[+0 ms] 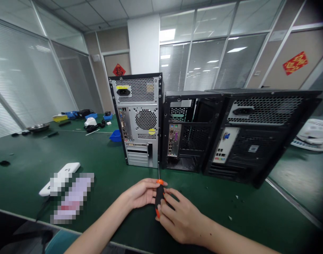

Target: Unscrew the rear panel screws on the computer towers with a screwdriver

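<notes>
An orange and black screwdriver (pixel 159 195) points away from me, its thin shaft reaching the lower right edge of the silver-backed computer case (pixel 147 135). The fingers of my left hand (pixel 143 193) are closed on the front of its handle. Around the rear of the same handle, my right hand (pixel 178 216) has its fingers wrapped. To the right of the silver case stand a black case (pixel 187 135) with an open bay at the top and another black case (pixel 240 141). Whether the screwdriver tip sits on a screw is too small to tell.
A white device (pixel 61 178) and a blurred lilac item lie at the left on the green table (pixel 103 190). Farther back are a blue bin (pixel 115 136), a metal dish (pixel 38 127) and black cables. Small white scraps lie at the right.
</notes>
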The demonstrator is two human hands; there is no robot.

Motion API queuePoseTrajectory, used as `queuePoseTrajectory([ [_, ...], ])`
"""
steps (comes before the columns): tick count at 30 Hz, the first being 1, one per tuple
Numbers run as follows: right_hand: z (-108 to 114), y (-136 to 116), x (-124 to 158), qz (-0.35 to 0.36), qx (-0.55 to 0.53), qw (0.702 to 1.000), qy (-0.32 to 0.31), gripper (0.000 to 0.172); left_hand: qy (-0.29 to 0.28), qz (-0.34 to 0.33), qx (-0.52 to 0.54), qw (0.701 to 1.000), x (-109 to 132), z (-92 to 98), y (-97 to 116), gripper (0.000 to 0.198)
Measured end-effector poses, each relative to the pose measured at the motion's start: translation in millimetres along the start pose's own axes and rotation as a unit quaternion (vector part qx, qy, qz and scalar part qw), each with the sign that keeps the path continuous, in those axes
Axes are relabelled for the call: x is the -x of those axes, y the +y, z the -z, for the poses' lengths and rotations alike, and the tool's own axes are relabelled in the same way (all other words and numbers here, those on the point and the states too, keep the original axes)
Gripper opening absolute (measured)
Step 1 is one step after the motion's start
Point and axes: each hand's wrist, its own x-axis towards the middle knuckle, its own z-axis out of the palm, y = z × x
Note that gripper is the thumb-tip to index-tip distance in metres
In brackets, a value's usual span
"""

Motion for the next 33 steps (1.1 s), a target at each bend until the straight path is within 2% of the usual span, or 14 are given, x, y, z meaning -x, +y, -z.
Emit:
queuePoseTrajectory([
  [15,-4.9,-1.1,4.2,-0.01,0.0,1.0,-0.01,0.011,0.003,-0.01,-0.01,1.0,-2.1,1.0,-3.6,0.026],
  [33,-1.0,0.5,-0.2,-0.019,0.006,1.0,-0.01,0.009,0.009,-0.027,-0.041,0.999,-5.6,5.4,-7.8,0.035],
])
